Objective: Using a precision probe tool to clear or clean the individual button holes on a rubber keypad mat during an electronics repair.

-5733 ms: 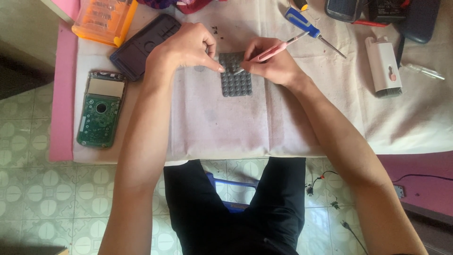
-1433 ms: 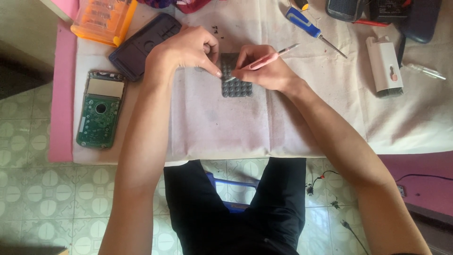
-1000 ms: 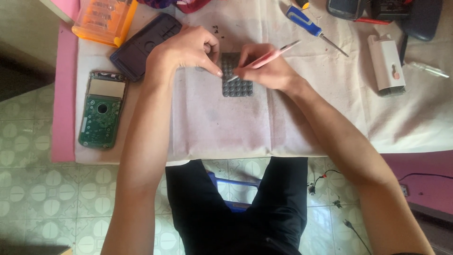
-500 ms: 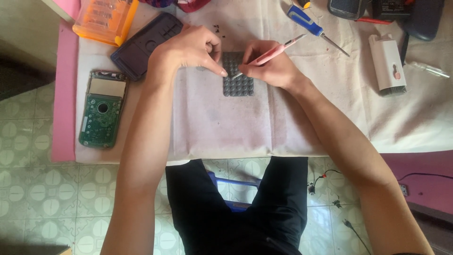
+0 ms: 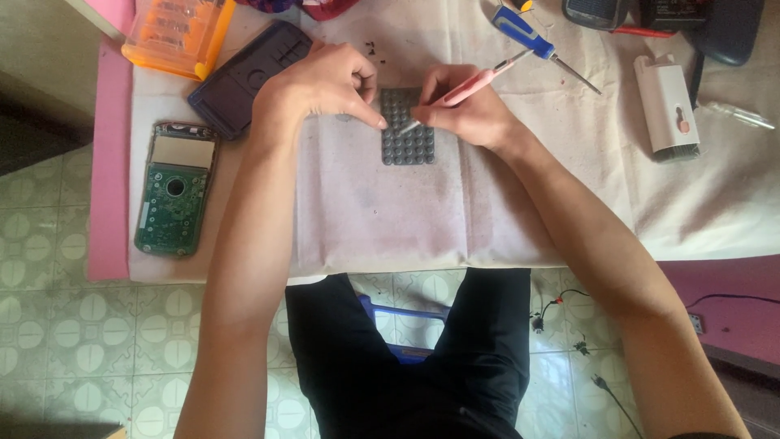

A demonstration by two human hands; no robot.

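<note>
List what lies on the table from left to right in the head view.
Green circuit board → dark blue case shell → left hand → grey keypad mat → right hand holding a pink tool → white rectangular device.

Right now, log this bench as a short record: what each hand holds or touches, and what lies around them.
left hand: fingertips press the left edge of the grey keypad mat
right hand: holds a pink tool, tip on the mat
surface: white cloth
left side: green circuit board, dark case shell, orange box
right side: blue screwdriver, white device
</note>
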